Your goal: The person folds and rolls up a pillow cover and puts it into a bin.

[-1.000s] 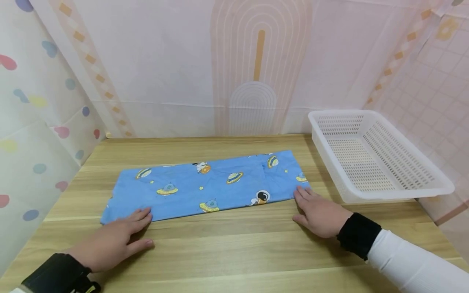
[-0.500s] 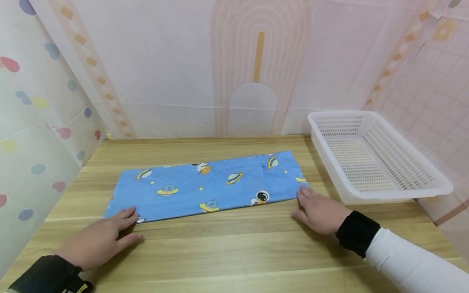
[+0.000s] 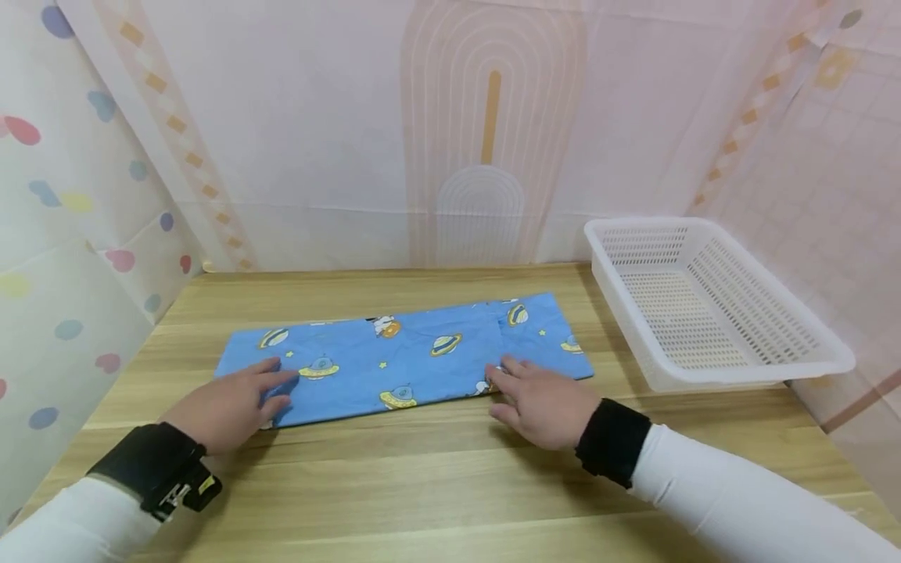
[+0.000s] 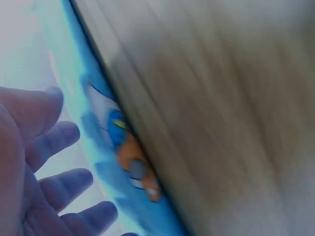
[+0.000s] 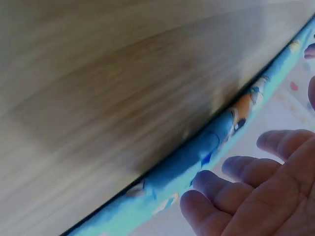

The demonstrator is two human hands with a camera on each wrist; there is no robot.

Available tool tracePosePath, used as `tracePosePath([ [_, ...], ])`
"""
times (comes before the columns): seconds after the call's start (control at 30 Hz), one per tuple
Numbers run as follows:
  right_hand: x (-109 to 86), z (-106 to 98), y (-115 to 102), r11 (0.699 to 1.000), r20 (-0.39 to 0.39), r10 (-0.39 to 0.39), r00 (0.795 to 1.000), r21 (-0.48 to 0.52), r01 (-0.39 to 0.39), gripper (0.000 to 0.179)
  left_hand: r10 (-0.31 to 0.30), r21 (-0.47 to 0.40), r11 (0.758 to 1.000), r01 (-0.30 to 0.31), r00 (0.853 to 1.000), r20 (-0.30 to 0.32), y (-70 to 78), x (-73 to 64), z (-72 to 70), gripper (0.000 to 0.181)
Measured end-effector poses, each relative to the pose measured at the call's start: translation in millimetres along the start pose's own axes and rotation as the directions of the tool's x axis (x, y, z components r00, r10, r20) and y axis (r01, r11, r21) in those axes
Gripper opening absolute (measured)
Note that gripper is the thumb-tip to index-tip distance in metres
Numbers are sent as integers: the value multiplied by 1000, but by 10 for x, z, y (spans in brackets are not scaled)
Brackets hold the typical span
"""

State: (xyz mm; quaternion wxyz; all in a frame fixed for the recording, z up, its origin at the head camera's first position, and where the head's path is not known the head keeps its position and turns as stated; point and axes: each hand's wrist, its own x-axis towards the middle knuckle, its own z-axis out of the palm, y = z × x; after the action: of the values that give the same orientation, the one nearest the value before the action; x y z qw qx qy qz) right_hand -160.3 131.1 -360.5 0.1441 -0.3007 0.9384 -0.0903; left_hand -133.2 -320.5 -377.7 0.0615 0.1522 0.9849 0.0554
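Observation:
A blue cloth (image 3: 415, 356), printed with astronauts, saucers and planets, lies folded into a long flat strip on the wooden table. Over its left end is my left hand (image 3: 228, 403), fingers loosely spread, pinching nothing. My right hand (image 3: 549, 403) is at the strip's near edge, right of its middle, covering part of an astronaut print. In the left wrist view the fingers (image 4: 66, 187) are apart beside the cloth edge (image 4: 93, 132). The right wrist view has the relaxed, slightly bent fingers (image 5: 216, 187) close above the cloth (image 5: 172, 169).
At the right rear of the table stands a white plastic basket (image 3: 637, 344) with slotted walls and nothing in it. Patterned sheets (image 3: 317, 141) hang behind the table and along both sides. Bare wood (image 3: 394, 493) shows in front of the cloth.
The right hand has moved left from the cloth's right corner along its near edge. After a slight shift left, the left hand has come forward and right over the cloth. The strip stays flat.

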Motion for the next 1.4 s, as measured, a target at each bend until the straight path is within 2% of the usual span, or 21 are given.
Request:
tracePosePath([
  [0.1, 84, 34, -39, 1000, 36, 20, 999, -13, -19, 61, -10, 16, 1000, 10, 999, 32, -56, 48, 33, 50],
  [0.27, 141, 55, -4, 997, 59, 65, 996, -39, -63, 63, -3, 57, 998, 1, 999, 35, -39, 61, 68, 53],
  [0.47, 178, -5, 76, 995, 35, 80, 996, -62, -78, 61, -8, 93, 996, 1, 997, 74, 169, 65, 13, 58],
  [0.7, 269, -66, 215, 989, -59, 106, 993, -95, -111, 55, 8, 147, 989, -23, 994, 105, 464, 61, -37, 59],
  [0.9, 381, -104, 280, 975, -116, 202, 973, -66, -210, 63, 32, 167, 985, -45, 996, 84, 634, 45, -25, 59],
  [1.13, 499, -169, 292, 930, -133, 354, 926, -52, -363, 67, 35, 181, 982, -53, 994, 100, 885, 49, 9, 64],
  [1.23, 536, -172, 314, 917, -151, 378, 913, -71, -392, 68, 51, 182, 981, -68, 994, 100, 993, 40, 2, 65],
  [1.4, 561, -172, 337, 912, -186, 379, 907, -91, -400, 65, 60, 156, 985, -77, 992, 108, 1125, 2, -16, 61],
])
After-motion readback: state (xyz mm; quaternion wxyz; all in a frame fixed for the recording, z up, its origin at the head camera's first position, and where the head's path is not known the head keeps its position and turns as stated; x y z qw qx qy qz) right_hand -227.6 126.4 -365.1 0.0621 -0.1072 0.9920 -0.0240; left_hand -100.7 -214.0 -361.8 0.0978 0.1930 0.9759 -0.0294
